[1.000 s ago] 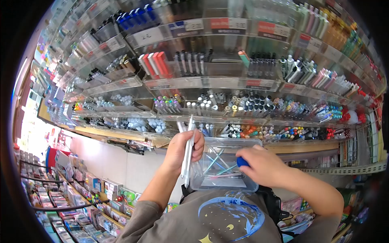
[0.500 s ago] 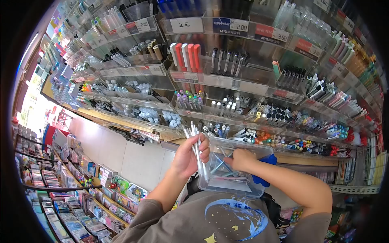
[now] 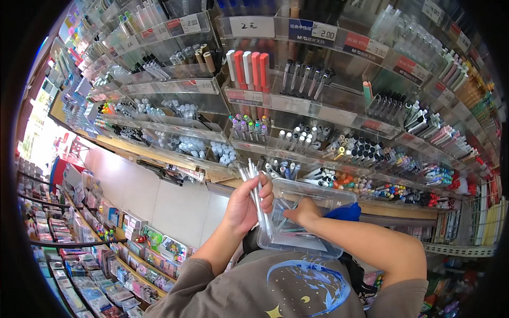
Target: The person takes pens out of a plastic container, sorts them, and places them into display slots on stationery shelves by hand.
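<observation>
Several white and clear pens (image 3: 256, 197) stand upright in my left hand (image 3: 245, 205), its fingers wrapped round them. Just right of it is a clear plastic box (image 3: 302, 245) in front of my shirt, with thin pens (image 3: 297, 231) lying inside. My right hand (image 3: 303, 213) reaches into the box with its fingers pointing down among the pens; its fingertips are partly hidden, and whether they grip a pen is unclear. A blue cloth-like thing (image 3: 344, 212) hangs over the box's right edge, by my right wrist.
Tiered clear shelves (image 3: 297, 104) full of pens and price labels rise ahead. Red and white pens (image 3: 248, 70) stand in one tray. A wooden ledge (image 3: 392, 208) runs below. Racks of packaged goods (image 3: 101, 265) fill the lower left, beside the tiled floor (image 3: 175, 206).
My right hand has gone from the blue thing at the box's right edge down into the box, then slightly left. The blue thing now rests on the edge. My view has shifted toward the shelves.
</observation>
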{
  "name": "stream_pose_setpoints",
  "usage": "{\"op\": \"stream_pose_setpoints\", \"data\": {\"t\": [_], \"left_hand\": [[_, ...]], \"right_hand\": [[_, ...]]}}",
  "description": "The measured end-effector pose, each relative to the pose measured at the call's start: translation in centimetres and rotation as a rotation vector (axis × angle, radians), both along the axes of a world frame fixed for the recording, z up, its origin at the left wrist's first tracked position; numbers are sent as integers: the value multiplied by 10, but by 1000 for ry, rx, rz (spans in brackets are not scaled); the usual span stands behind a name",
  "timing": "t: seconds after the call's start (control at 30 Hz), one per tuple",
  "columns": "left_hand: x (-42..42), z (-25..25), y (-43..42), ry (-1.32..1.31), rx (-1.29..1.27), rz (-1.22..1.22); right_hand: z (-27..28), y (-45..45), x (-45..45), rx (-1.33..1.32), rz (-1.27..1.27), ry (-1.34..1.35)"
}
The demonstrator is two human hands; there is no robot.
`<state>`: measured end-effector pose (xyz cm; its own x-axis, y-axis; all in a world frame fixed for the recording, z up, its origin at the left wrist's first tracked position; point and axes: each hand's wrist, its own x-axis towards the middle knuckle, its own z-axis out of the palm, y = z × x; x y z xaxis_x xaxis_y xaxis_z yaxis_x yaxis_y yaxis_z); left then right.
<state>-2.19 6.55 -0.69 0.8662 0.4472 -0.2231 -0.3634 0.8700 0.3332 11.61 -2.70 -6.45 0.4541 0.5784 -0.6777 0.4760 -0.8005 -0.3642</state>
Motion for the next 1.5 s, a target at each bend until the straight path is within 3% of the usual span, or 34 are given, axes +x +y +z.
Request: {"op": "stream_pose_setpoints", "data": {"t": [0.17,0.3,0.53,0.8,0.97,1.17,1.33,1.43,1.5], "left_hand": [[0,0,2,-11,3,-7],[-3,3,3,27,20,11],[-5,5,2,23,19,43],[-2,14,-5,289,283,62],[10,16,-17,365,350,0],[17,15,-26,406,490,29],[21,2,-33,276,662,82],[23,4,-40,435,864,84],[22,13,-39,476,755,-15]], "right_hand": [[9,-10,-8,112,-32,47],[31,-15,-12,118,99,95],[28,-17,-10,331,405,-89],[103,3,21,468,349,63],[110,5,26,598,431,129],[89,-1,33,599,246,290],[79,-6,37,685,10,396],[88,-8,37,726,-29,386],[96,-9,33,746,-52,385]]}}
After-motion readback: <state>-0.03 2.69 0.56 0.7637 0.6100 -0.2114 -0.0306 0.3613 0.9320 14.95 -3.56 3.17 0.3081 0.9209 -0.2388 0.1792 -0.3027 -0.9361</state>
